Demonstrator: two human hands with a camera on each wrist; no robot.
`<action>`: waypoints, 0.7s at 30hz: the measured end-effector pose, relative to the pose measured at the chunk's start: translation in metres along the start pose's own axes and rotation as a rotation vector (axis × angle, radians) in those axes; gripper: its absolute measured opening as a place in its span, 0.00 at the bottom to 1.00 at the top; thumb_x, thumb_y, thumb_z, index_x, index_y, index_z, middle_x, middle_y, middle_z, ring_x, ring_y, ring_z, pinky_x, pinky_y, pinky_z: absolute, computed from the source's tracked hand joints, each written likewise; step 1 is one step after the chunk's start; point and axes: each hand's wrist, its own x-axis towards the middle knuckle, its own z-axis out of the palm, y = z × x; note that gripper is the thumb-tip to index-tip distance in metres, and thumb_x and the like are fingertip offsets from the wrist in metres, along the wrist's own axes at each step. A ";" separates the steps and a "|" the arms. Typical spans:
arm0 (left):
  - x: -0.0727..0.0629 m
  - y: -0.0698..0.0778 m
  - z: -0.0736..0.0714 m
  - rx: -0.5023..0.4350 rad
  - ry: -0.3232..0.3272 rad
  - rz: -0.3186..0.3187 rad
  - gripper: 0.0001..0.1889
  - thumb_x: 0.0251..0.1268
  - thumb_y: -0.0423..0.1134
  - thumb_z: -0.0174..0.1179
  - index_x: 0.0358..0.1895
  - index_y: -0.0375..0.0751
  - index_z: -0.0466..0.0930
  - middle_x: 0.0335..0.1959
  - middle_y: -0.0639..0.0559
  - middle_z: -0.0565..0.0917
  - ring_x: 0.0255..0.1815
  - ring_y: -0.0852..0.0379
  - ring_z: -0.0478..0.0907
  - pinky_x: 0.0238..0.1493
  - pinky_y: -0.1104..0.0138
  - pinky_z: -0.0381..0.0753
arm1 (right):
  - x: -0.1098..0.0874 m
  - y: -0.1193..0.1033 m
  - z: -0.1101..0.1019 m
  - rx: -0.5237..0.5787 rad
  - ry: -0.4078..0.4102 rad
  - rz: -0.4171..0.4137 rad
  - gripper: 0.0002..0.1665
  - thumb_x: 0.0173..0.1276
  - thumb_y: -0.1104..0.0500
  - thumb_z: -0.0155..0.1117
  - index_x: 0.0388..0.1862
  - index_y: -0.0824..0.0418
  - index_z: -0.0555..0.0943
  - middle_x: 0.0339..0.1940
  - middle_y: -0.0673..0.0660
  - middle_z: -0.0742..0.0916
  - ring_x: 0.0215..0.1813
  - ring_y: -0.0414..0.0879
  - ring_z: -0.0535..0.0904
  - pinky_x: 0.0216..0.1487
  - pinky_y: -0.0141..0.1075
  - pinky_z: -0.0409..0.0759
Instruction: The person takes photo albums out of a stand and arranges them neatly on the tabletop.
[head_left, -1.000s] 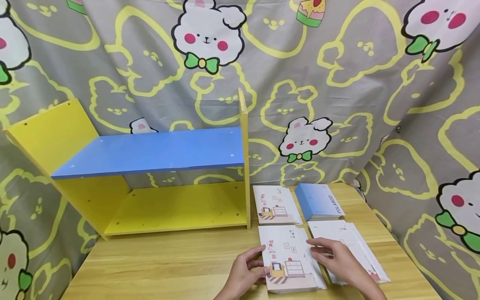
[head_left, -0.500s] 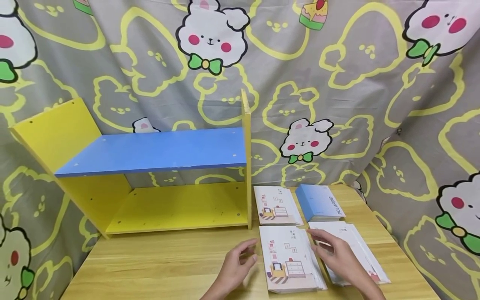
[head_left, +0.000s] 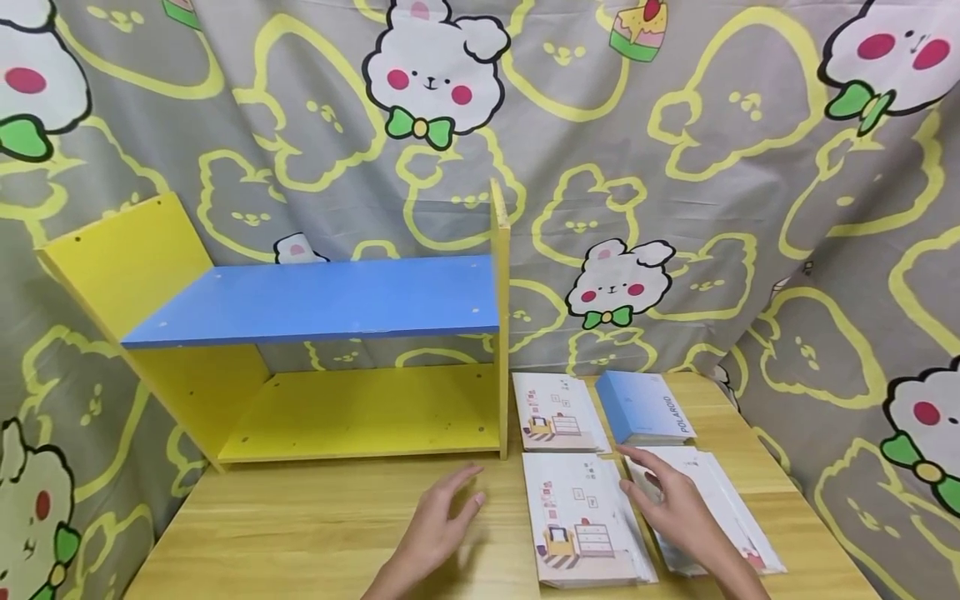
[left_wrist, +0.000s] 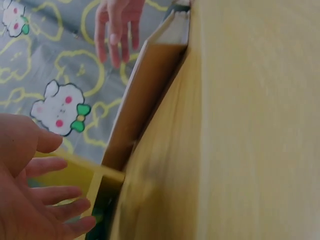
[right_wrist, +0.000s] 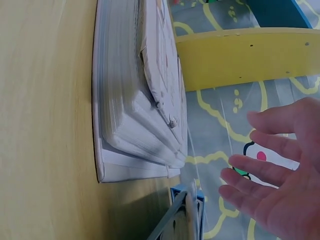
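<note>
In the head view my left hand (head_left: pixel 435 525) hovers over the table left of a white photo album (head_left: pixel 585 517) with a room drawing on its cover. Its fingers are loosely extended and hold nothing. My right hand (head_left: pixel 678 508) hovers above a second white album (head_left: pixel 720 508), close to the first album's right edge, fingers apart and holding nothing. Behind lie another white album (head_left: pixel 558 412) with the same drawing and a blue album (head_left: pixel 648 407) marked POLAROID. The right wrist view shows the thick page edges of an album (right_wrist: pixel 135 110) beside the spread right hand (right_wrist: pixel 285 175).
A yellow shelf unit (head_left: pixel 360 412) with a blue middle board (head_left: pixel 322 300) stands at the back left. Its right side panel (head_left: pixel 502 333) is close to the rear white album. A patterned curtain (head_left: pixel 690 200) hangs behind the wooden table (head_left: pixel 300 533).
My left hand has let go of the front white album's left edge and moved away to the left. The right hand has shifted little. The albums lie where they were.
</note>
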 end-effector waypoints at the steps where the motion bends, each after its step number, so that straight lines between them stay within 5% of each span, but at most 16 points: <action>1: 0.000 -0.001 -0.002 0.014 0.011 0.001 0.23 0.78 0.42 0.58 0.69 0.36 0.75 0.71 0.32 0.72 0.69 0.31 0.70 0.68 0.36 0.68 | 0.000 0.001 0.000 -0.016 0.002 -0.009 0.28 0.72 0.64 0.69 0.70 0.59 0.77 0.68 0.65 0.80 0.67 0.65 0.76 0.60 0.57 0.79; 12: 0.000 -0.017 -0.024 0.182 0.106 -0.017 0.26 0.80 0.50 0.54 0.74 0.41 0.71 0.76 0.35 0.66 0.72 0.30 0.66 0.66 0.32 0.67 | 0.004 0.005 -0.004 -0.031 -0.007 -0.009 0.29 0.77 0.53 0.64 0.74 0.55 0.73 0.72 0.64 0.77 0.71 0.65 0.72 0.63 0.60 0.77; 21: -0.004 -0.029 -0.045 0.371 0.164 0.089 0.28 0.77 0.49 0.59 0.73 0.40 0.73 0.76 0.37 0.67 0.72 0.33 0.68 0.66 0.35 0.71 | 0.004 0.003 -0.004 -0.018 -0.018 -0.013 0.30 0.80 0.48 0.60 0.76 0.53 0.71 0.74 0.64 0.75 0.72 0.67 0.70 0.63 0.65 0.75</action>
